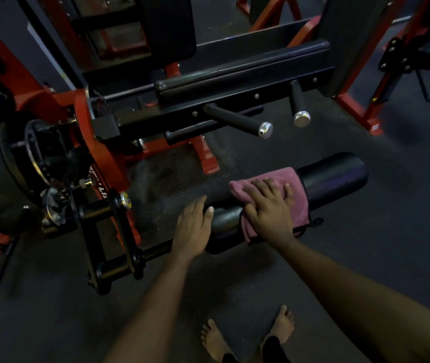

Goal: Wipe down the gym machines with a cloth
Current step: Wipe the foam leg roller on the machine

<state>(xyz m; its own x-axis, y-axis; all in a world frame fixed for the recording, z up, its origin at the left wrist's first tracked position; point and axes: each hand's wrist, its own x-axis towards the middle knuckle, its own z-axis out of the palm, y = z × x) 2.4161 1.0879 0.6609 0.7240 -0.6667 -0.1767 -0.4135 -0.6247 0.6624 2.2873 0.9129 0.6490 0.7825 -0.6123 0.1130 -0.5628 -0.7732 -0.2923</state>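
Pink cloth under right hand; lettering unreadable.

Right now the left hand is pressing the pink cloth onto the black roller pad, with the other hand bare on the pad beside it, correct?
Not quite. The head view shows the right hand pressing the pink cloth onto the black roller pad. The left hand is the bare one, resting on the pad beside it.
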